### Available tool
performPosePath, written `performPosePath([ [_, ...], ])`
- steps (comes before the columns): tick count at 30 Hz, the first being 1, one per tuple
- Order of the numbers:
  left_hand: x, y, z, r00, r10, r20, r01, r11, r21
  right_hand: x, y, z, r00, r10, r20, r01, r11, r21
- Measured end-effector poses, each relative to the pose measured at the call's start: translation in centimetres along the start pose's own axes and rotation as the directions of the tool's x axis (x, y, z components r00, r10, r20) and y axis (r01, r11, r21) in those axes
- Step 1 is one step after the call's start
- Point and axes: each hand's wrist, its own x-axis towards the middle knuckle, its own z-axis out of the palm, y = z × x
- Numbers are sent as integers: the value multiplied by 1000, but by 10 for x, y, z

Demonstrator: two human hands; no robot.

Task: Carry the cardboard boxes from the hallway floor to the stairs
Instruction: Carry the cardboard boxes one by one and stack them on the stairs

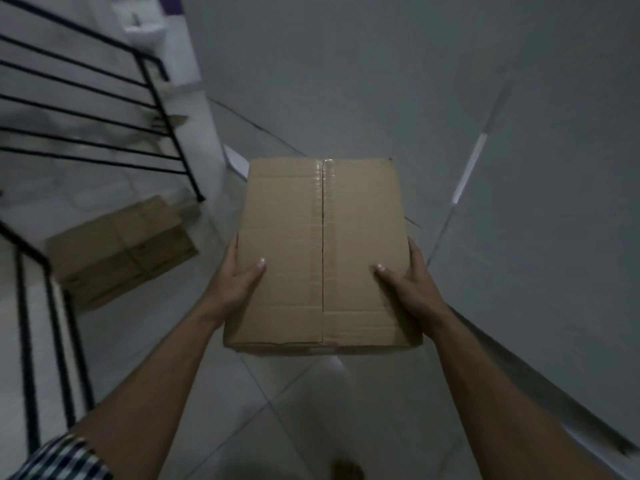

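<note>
- Step in hand: transport phase. One carried box point(322, 254) is off the floor point(298, 407) and in transit. It is not yet set down.
- Location: carried box is held in the air to the right of the railing point(104, 109) and apart from it.
- L hand point(239, 275): grasps the box's left edge near the rear corner, thumb laid on the top face. Fingers are hidden at the side or underneath.
- R hand point(405, 275): mirrors this on the right edge, thumb on top, fingers hidden.
- Orientation: top face is up and approx. level. The long axis runs along the taped seam, straight away from the person. The far short end points fwd, past the railing's end post.
- Ref. item: second box point(121, 251) lies on tile just beyond the railing's foot, skewed relative to the carried box. Cannot tell whether that tile is a stair tread.
- Next move (judgement): turn left toward the railing side and advance. Lower the box level with both hands and set it beside or on the second box. Release only once it is fully supported.
- Caution (judgement): keep the left corner clear of the railing's post during the turn.
</note>
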Motion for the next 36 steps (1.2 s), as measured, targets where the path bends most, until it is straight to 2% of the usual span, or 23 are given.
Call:
performPosePath([
  [7,46,-3,-75,968,-67,-240,55,997,-56,117,-55,81,955,-114,275,133,990,-52],
  [15,88,-28,-166,896,-131,-425,77,987,-141,210,-105,208,860,-162,483,220,973,-65],
  [27,227,-69,-352,848,-162,-504,100,984,-148,329,-172,428,829,-127,545,177,983,-40],
  [33,287,-83,-425,848,-174,-501,128,984,-125,380,-200,502,824,-170,541,220,975,-29],
  [36,326,-93,-458,846,-169,-506,115,984,-137,420,-217,543,797,-174,579,230,973,-25],
])
